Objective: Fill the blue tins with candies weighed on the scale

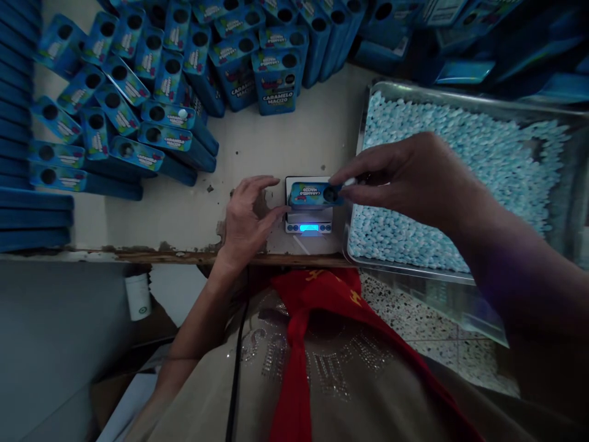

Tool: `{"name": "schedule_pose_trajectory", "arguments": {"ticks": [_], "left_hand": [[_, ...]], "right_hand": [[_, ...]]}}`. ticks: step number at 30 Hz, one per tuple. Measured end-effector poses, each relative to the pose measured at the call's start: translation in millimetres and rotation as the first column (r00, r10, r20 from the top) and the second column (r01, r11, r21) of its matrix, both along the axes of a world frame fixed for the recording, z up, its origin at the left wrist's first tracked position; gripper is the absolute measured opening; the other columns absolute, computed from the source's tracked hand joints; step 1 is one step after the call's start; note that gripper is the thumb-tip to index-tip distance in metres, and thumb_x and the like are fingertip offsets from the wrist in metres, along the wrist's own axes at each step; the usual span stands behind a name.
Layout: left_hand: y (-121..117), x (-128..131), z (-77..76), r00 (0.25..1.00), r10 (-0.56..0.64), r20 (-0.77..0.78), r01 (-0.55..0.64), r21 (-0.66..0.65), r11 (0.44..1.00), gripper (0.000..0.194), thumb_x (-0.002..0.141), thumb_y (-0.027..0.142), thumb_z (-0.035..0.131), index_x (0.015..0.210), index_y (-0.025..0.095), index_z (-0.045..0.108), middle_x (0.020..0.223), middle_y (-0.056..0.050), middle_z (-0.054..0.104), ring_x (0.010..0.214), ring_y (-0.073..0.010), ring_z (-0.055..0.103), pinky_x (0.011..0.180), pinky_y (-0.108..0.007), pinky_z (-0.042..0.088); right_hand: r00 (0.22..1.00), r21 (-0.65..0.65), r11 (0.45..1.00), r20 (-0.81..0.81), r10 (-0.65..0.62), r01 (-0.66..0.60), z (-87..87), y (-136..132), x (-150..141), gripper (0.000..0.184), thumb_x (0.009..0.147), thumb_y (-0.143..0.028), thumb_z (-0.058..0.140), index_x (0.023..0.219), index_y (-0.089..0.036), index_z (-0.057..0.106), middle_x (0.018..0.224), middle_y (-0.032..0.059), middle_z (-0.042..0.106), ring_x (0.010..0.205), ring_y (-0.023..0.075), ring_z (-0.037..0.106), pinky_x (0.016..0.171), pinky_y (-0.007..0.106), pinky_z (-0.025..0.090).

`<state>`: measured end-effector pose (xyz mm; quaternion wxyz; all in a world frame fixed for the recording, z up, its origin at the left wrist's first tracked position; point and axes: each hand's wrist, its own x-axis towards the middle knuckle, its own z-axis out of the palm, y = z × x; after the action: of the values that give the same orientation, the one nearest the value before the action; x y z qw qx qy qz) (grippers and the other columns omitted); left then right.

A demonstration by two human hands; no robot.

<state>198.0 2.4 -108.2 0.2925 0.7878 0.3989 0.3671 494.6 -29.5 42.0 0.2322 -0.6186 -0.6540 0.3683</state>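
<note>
A small blue candy box [307, 194] marked "Caramelo Macizo" rests on a digital scale [289, 220] whose display glows blue. The dark round hole in its top faces right. My right hand [396, 172] is beside that hole, with pale candy [350, 182] pinched between thumb and fingers. How many pieces it holds cannot be made out. To the left of the scale, my left hand [246, 215] rests on the table, thumb and fingers apart and nothing between them. Its thumb tip reaches the scale's left edge, close to the box.
A metal tray [361, 261] of light blue and white candies lies under my right forearm. Several upright blue boxes [276, 86] with holes on top crowd the back and left. More blue boxes are stacked along the left edge [37, 221]. The worn table edge [151, 256] runs before me.
</note>
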Motion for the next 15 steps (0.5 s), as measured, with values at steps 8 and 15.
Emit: {"name": "schedule_pose_trajectory", "arguments": {"ticks": [8,15], "left_hand": [[1,1,8.4,0.995,-0.075,0.073,0.074,0.010,0.997,0.055,0.115,0.071,0.093,0.147,0.029,0.081,0.143,-0.012,0.081,0.136,-0.0339,0.079,0.123,-0.050,0.068],[3,2,13.8,0.995,-0.094,0.037,0.091,0.066,0.994,0.054,0.116,0.069,0.093,0.151,0.031,0.078,0.143,-0.011,0.079,0.137,-0.0340,0.078,0.122,-0.050,0.068]], "right_hand": [[0.703,-0.281,0.841,-0.463,-0.540,0.462,-24.4,-9,51,0.014,0.076,-0.016,0.100,0.084,-0.023,0.091,0.086,0.0052,0.085,0.080,0.0186,0.080,0.080,0.035,0.071],[0.565,-0.340,0.653,-0.328,-0.757,0.677,-71.1,-69,96,0.015,0.072,-0.016,0.102,0.080,-0.023,0.091,0.098,0.0111,0.089,0.095,0.0238,0.086,0.094,0.040,0.076]]}}
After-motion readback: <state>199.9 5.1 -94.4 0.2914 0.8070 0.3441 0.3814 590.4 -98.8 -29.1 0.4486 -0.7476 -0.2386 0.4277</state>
